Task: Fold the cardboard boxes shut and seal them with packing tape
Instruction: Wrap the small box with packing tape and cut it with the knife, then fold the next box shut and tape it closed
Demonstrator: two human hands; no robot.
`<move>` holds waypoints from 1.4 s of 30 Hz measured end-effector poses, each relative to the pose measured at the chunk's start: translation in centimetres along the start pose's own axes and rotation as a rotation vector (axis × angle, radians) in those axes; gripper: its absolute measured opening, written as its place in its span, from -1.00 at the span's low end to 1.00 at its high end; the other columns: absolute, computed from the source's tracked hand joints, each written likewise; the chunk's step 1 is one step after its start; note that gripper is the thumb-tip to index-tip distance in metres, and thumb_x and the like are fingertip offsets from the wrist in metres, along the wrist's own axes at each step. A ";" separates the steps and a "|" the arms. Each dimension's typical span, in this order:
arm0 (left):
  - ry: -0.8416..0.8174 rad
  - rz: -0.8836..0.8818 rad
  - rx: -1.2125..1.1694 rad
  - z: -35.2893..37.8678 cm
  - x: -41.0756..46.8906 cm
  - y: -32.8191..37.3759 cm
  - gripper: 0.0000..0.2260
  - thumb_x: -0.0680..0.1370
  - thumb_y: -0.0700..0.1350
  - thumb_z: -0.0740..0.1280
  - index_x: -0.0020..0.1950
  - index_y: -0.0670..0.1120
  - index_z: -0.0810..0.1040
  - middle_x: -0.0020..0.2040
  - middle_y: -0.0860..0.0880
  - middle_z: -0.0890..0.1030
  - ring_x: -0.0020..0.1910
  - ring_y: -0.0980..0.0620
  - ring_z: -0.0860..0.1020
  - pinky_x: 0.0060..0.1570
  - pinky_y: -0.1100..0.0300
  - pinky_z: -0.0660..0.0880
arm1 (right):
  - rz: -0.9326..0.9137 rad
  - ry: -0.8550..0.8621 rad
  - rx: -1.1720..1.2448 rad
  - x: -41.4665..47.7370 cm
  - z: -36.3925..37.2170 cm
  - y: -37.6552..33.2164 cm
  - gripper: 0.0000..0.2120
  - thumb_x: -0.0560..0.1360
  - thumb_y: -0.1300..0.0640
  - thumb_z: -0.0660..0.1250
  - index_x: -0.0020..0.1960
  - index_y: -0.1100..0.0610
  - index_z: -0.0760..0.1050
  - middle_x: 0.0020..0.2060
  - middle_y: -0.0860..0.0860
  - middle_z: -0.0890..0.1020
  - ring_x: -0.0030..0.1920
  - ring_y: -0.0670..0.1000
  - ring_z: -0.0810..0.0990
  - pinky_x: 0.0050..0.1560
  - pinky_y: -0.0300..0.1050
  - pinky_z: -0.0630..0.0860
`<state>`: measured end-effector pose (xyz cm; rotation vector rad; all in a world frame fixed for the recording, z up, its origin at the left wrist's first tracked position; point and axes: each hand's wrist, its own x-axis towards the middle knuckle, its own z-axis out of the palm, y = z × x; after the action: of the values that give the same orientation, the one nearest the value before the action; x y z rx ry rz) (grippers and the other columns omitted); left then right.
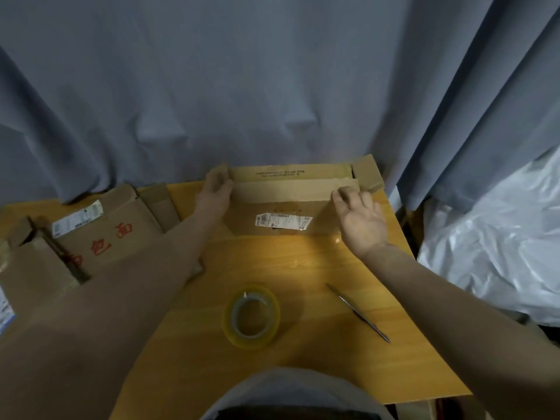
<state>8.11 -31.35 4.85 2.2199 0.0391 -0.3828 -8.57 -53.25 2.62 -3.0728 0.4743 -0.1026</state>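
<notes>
A person's left hand (214,192) is gripping the cardboard box (285,204) flap's end while the open right hand (360,221) is pressing its other end (tape roll (251,317) lying nearer the body).

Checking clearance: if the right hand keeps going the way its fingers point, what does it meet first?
Probably the cardboard box's far right end flap, just beyond the right hand; then the grey curtain. Depth is unclear.
</notes>
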 end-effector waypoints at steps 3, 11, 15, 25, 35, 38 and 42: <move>-0.006 0.026 0.104 0.1 1.2 0.4 -0.53 0.66 -0.02 0.10 0.56 -0.05 0.11 0.29 -0.24 0.48 0.07 -0.19 0.52 0.01 -0.01 0.47 | -0.007 -0.118 0.153 0.8 0.3 0.0 -0.17 0.47 0.41 0.20 0.54 -0.06 -0.12 0.52 0.03 -0.08 0.05 0.12 0.51 -0.07 -0.03 0.57; -0.003 0.156 0.322 4.6 3.6 2.9 -0.54 0.64 -0.08 0.13 0.53 -0.11 0.18 0.31 -0.20 0.47 0.27 -0.26 0.39 0.25 -0.04 0.38 | 0.151 -0.190 0.336 5.4 0.6 1.9 -0.12 0.49 0.31 0.28 0.54 0.08 -0.28 0.50 0.04 -0.36 0.22 0.21 0.45 0.06 -0.03 0.48; -0.130 0.201 0.308 7.4 4.0 4.2 -0.47 0.62 -0.11 0.15 0.57 -0.07 0.05 0.35 -0.25 0.36 0.22 -0.21 0.43 0.26 0.06 0.40 | 0.208 -0.281 0.367 6.7 0.1 3.5 -0.05 0.48 0.33 0.29 0.53 -0.01 -0.35 0.44 0.05 -0.49 0.42 0.23 0.25 0.27 0.05 0.41; -0.120 0.006 0.214 4.7 1.8 0.1 -0.38 0.57 -0.11 0.26 0.55 -0.14 0.06 0.48 -0.21 0.23 0.44 -0.17 0.26 0.38 0.01 0.29 | -0.043 -0.064 0.332 4.0 0.1 -0.9 -0.29 0.46 0.27 0.30 0.53 0.09 0.09 0.54 0.09 -0.06 0.52 0.12 0.04 0.36 -0.04 0.30; 0.061 -0.227 0.294 -4.2 -3.3 -11.9 -0.60 0.49 -0.10 0.31 0.29 -0.21 0.42 0.22 -0.25 0.50 0.17 -0.23 0.50 0.16 -0.03 0.48 | -0.305 -0.493 0.375 1.7 2.7 -12.4 -0.52 0.53 0.21 0.23 0.45 0.07 0.30 0.46 0.06 0.27 0.45 0.06 0.25 0.36 -0.15 0.26; 0.141 -0.302 0.369 -6.6 -5.3 -14.4 -0.50 0.48 -0.05 0.37 0.35 -0.22 0.36 0.26 -0.26 0.44 0.23 -0.24 0.44 0.20 -0.03 0.45 | -0.295 -0.570 0.412 1.7 2.7 -15.9 -0.55 0.57 0.19 0.22 0.44 0.03 0.30 0.43 0.05 0.31 0.39 0.07 0.35 0.31 -0.09 0.37; 0.243 -0.352 0.382 -9.7 -7.1 -18.2 -0.48 0.50 -0.14 0.36 0.42 -0.19 0.30 0.37 -0.25 0.31 0.33 -0.24 0.34 0.29 -0.07 0.40 | -0.376 -0.619 0.412 1.6 2.7 -21.2 -0.56 0.59 0.17 0.20 0.46 0.03 0.28 0.43 0.04 0.34 0.37 0.07 0.38 0.30 -0.08 0.39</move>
<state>0.95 -11.66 -1.30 2.6323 0.5320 -0.3269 -0.54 -33.51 0.89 -2.5515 -0.1422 0.6348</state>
